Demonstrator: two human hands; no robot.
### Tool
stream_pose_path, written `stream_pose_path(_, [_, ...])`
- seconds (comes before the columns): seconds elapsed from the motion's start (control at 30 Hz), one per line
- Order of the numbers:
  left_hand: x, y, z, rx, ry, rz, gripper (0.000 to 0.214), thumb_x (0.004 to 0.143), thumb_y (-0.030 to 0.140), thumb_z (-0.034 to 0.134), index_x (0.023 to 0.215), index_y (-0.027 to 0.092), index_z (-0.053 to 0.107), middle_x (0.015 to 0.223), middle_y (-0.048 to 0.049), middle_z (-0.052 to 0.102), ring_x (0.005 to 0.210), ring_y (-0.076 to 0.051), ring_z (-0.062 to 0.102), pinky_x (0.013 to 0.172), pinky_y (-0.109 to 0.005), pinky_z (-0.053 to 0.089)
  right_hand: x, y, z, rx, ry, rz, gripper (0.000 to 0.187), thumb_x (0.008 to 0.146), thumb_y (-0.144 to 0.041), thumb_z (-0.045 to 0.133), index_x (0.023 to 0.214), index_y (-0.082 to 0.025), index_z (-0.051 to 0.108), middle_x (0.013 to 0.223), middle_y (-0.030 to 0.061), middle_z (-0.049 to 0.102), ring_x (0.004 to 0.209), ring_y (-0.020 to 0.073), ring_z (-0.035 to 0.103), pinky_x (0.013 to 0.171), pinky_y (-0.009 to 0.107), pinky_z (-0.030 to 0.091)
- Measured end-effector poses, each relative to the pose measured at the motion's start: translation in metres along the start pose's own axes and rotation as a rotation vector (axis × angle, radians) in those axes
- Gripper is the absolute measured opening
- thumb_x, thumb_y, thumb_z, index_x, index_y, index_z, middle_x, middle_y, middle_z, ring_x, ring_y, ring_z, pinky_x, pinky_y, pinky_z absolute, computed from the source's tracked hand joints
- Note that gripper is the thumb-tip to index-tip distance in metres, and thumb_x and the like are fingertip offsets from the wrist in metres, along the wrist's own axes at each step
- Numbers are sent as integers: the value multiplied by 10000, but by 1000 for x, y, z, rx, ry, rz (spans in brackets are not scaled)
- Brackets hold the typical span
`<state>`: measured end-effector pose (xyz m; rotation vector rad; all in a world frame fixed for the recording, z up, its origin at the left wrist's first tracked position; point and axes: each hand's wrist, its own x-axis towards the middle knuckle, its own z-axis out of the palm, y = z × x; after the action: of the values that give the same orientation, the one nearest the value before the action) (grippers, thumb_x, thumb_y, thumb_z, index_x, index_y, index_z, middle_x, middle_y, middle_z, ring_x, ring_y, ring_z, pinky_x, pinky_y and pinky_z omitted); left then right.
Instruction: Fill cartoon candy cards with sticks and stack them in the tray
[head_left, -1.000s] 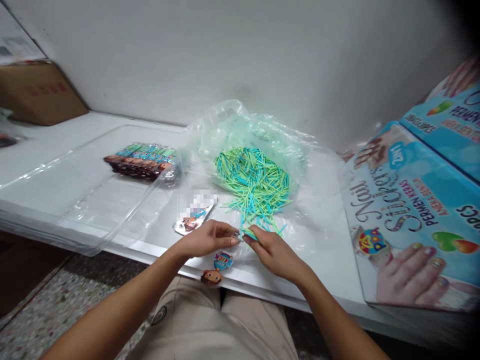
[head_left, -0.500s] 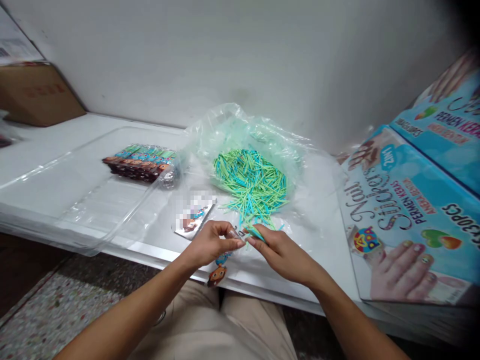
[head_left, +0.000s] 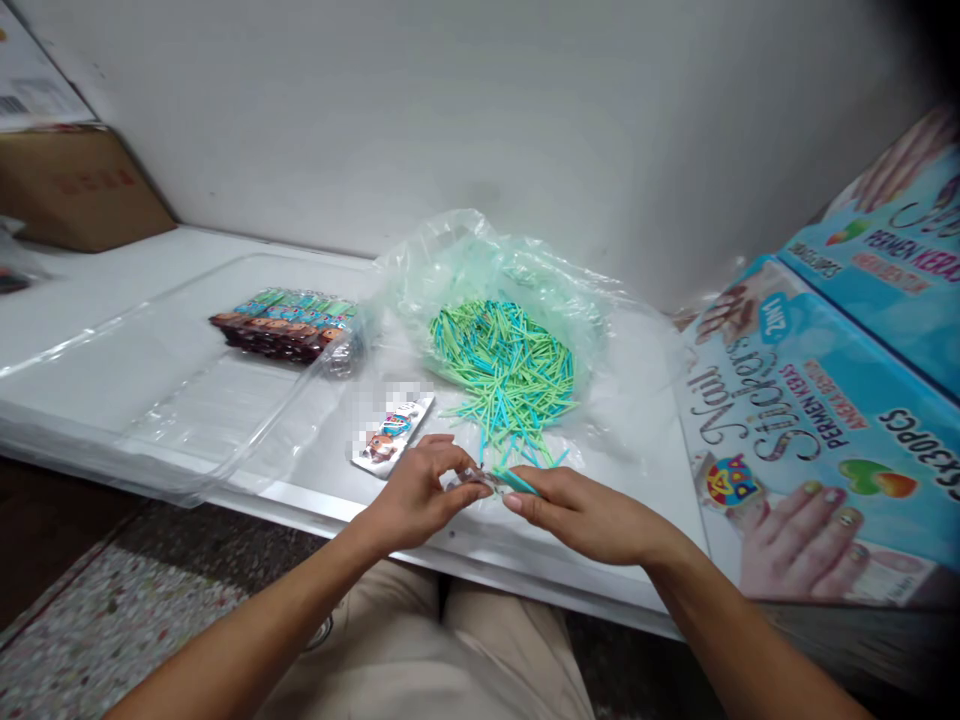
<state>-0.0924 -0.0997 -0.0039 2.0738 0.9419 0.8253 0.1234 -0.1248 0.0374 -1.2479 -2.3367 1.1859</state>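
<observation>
My left hand (head_left: 426, 492) is pinched on a small, shiny plastic packet (head_left: 474, 480) above the table's front edge. Most of that packet hides behind the fingers. Close beside it, my right hand (head_left: 589, 512) grips a few thin green and blue plastic sticks (head_left: 517, 482), whose tips point at the packet's end. Whether the tips are inside it, I cannot tell. Just beyond lies a heap of similar sticks (head_left: 506, 370), spilling from a clear plastic bag (head_left: 457, 250). A white printed pouch (head_left: 394, 430) rests flat near my left hand.
A clear plastic tray (head_left: 180, 400) on the left holds stacked printed packets (head_left: 289, 325). Blue "Nail Stickers" boxes (head_left: 810, 420) stand at the right. A brown carton (head_left: 82, 190) is at the far left, against the wall (head_left: 480, 120).
The brown-and-blue printed end that hung below my left hand no longer shows. Both hands have shifted slightly, and the sticks now lie flatter, still beside the packet.
</observation>
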Motion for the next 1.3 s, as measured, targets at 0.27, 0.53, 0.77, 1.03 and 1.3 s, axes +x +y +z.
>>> stream_pose_path(0.27, [0, 3, 0, -6, -7, 2, 195, 846, 331, 574, 768, 176, 662, 738, -33, 663, 766, -171, 605, 963, -391, 411, 4, -1, 6, -106, 145, 0, 161, 947, -309, 429, 923, -215, 557, 824, 23, 621, 739, 169, 545, 669, 276, 397])
stream_pose_path(0.53, [-6, 2, 13, -537, -114, -495, 404, 720, 516, 674, 847, 135, 714, 558, 14, 515, 483, -88, 431, 457, -214, 395, 6, 1, 15, -214, 217, 28, 126, 952, -262, 395, 860, -220, 470, 701, -9, 546, 611, 148, 494, 577, 252, 313])
stream_pose_path(0.77, [-4, -2, 18, -648, -50, -553, 356, 639, 462, 761, 719, 124, 681, 410, 75, 352, 348, -44, 283, 372, -196, 240, 3, -6, 2, -76, 75, 9, 182, 974, -315, 390, 993, -209, 537, 887, 33, 609, 797, 174, 553, 729, 286, 396])
stream_pose_path(1.03, [-2, -6, 11, -70, 51, -62, 151, 829, 284, 622, 762, 205, 732, 703, 7, 695, 733, -143, 618, 1016, -375, 374, 2, -6, -8, -52, -67, 11, 259, 968, -359, 397, 856, -182, 549, 740, -9, 534, 684, 132, 473, 647, 256, 375])
stream_pose_path(1.3, [-3, -10, 9, 125, 90, 131, 178, 867, 286, 584, 755, 176, 668, 674, 13, 682, 659, -125, 620, 998, -407, 392, 4, -11, -14, -88, -167, 28, 277, 963, -352, 395, 971, -165, 599, 737, -3, 571, 667, 132, 489, 646, 253, 378])
